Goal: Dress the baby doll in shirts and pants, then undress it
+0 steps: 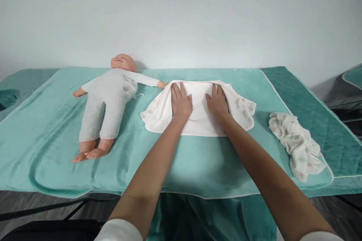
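A small white baby top lies spread on the green cover, with snaps showing at its left and right corners. My left hand rests flat on its inner cloth, fingers stretched toward the far edge. On the right part of the same cloth, my right hand also lies flat with its fingers extended; some fingertips of both hands sit under the folded edges. To the left, a baby doll in a white body lies on its back, one arm reaching to the top's far left edge.
A crumpled white printed baby garment lies at the right. The green velvety cover drapes over the bed, with a darker quilted part beyond it. A white wall stands behind. Below left is a black seat.
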Demonstrator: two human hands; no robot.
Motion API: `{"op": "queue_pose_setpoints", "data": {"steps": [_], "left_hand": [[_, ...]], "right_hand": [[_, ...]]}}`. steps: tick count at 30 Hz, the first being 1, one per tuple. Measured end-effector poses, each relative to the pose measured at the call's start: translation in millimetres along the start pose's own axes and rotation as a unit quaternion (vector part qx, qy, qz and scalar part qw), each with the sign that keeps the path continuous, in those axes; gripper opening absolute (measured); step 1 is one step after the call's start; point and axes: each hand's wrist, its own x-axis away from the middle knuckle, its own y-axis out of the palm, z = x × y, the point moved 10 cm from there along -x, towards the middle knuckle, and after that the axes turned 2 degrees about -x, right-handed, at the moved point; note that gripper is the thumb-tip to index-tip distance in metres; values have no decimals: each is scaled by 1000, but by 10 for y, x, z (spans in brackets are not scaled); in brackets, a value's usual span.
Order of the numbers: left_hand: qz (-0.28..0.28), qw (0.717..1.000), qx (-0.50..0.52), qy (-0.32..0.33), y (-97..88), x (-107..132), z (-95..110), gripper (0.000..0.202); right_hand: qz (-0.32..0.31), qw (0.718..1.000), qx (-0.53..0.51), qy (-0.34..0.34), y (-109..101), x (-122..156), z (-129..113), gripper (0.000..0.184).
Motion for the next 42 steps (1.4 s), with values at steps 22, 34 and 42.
{"op": "queue_pose_setpoints", "data": {"steps": [22, 34, 42], "left_hand": [[-51, 986, -35, 152, -190, 939, 141, 57], [-21, 980, -67, 188, -640, 1535, 14, 37], [69, 996, 49, 24, -861, 1276, -745, 26]], "right_hand": [[-92, 989, 93, -65, 119, 690, -143, 61], [20, 982, 90, -167, -527, 1630, -96, 30], [-21, 975, 134, -176, -499, 1596, -148, 27]]}}
